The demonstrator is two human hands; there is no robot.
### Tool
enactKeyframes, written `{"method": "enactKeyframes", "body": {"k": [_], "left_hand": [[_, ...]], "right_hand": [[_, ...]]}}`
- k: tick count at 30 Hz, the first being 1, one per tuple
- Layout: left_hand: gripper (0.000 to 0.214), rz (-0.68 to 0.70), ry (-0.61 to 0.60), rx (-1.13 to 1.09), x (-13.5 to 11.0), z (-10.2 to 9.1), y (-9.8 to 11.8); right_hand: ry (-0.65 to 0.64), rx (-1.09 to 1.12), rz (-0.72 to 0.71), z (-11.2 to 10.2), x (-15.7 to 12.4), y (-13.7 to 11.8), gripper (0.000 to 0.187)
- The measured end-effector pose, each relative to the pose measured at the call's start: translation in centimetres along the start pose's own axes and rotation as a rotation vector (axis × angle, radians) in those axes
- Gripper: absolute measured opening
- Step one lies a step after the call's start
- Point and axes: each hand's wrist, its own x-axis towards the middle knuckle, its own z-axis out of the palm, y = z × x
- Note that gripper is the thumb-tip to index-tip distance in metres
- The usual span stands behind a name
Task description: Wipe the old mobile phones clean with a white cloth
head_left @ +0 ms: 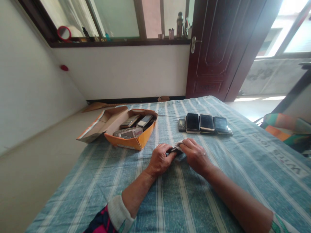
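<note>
My left hand (pixel 160 159) is closed around a small dark phone (pixel 173 150), holding it just above the striped cloth. My right hand (pixel 194 154) presses a small white cloth (pixel 179 144) onto the phone's top, its fingers pinched on the cloth. Both hands meet at the middle of the table. Most of the phone is hidden under my fingers.
An open orange cardboard box (pixel 141 139) with several phones stands to the left. A row of several phones (pixel 205 123) lies beyond my hands on the blue striped tablecloth (pixel 243 168). A dark wooden door (pixel 218 45) and a window sill are behind the table. A colourful chair (pixel 286 127) is at right.
</note>
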Motion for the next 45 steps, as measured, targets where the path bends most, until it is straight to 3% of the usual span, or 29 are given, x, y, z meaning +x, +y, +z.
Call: {"method": "enactKeyframes", "body": {"k": [4, 20, 27, 32, 40, 45], "left_hand": [[0.006, 0.003, -0.011, 0.021, 0.0, 0.0, 0.0], [0.012, 0.101, 0.016, 0.1, -0.1, 0.1, 0.0], [0.008, 0.03, 0.0, 0.018, -0.1, -0.1, 0.2], [0.006, -0.001, -0.016, 0.028, -0.1, -0.1, 0.1], [0.006, 0.006, 0.004, 0.034, 0.0, -0.1, 0.0], [0.006, 0.002, 0.007, 0.033, -0.1, -0.2, 0.1]], "right_hand": [[0.012, -0.034, 0.05, -0.2, -0.1, 0.4, 0.022], [-0.046, 0.08, -0.065, -0.5, 0.4, -1.9, 0.024], [-0.007, 0.124, 0.085, -0.1, -0.2, 0.7, 0.025], [0.046, 0.29, 0.291, 0.8, -0.7, 2.1, 0.035], [-0.047, 0.398, 0.501, 0.5, -0.3, 2.2, 0.033], [-0.096, 0.334, 0.5, 0.6, -0.3, 2.4, 0.033]]}}
